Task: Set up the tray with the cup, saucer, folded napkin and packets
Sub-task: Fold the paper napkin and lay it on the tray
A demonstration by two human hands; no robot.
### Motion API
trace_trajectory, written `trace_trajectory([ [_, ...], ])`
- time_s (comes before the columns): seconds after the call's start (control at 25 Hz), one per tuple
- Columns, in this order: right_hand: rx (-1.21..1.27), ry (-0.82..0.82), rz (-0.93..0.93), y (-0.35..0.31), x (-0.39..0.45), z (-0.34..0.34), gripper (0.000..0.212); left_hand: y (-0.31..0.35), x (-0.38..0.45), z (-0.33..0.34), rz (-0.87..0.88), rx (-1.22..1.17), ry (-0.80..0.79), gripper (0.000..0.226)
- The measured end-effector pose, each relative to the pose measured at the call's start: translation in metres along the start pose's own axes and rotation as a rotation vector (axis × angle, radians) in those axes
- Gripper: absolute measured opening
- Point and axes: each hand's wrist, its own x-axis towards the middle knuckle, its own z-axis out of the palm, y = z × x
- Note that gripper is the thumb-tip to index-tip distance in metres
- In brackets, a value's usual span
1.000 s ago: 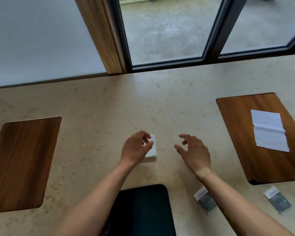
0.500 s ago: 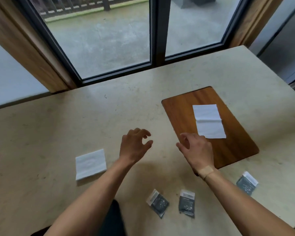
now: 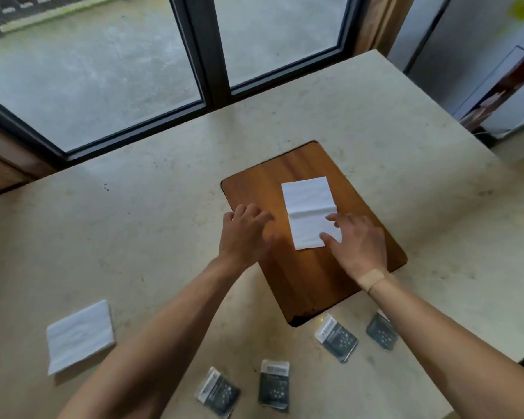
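A wooden tray (image 3: 315, 276) lies flat on the beige table (image 3: 133, 237). On it rests a white napkin (image 3: 307, 204) with one crease across its middle. My right hand (image 3: 356, 243) is over the napkin's lower right corner, fingers spread and touching it. My left hand (image 3: 245, 234) hovers at the tray's left edge, fingers loosely curled, holding nothing. A second folded napkin (image 3: 79, 335) lies on the table at the lower left. Several dark packets (image 3: 336, 338) lie near the table's front edge, below the tray. No cup or saucer is in view.
A window with dark frames (image 3: 206, 55) runs along the table's far side. The table's right edge (image 3: 466, 131) drops off toward a grey wall and a dark object at the far right.
The view has swung right, bringing the tray to the centre. Both hands have moved forward onto the tray, and my right hand now touches the napkin on it.
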Motion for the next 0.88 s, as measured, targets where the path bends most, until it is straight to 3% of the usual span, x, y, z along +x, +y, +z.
trace_trajectory([
  [0.32, -0.062, -0.053, -0.067, 0.021, 0.05, 0.017, 0.047, 0.017, 0.05, 0.032, 0.019, 0.036, -0.031, 0.039],
  [0.68, 0.048, 0.074, -0.101, 0.019, 0.059, 0.032, 0.014, 0.018, 0.059, 0.05, -0.002, -0.081, 0.027, 0.016],
  [0.88, 0.231, 0.056, -0.019, 0.009, 0.054, 0.023, 0.016, 0.021, 0.052, 0.041, -0.029, -0.15, 0.058, 0.016],
])
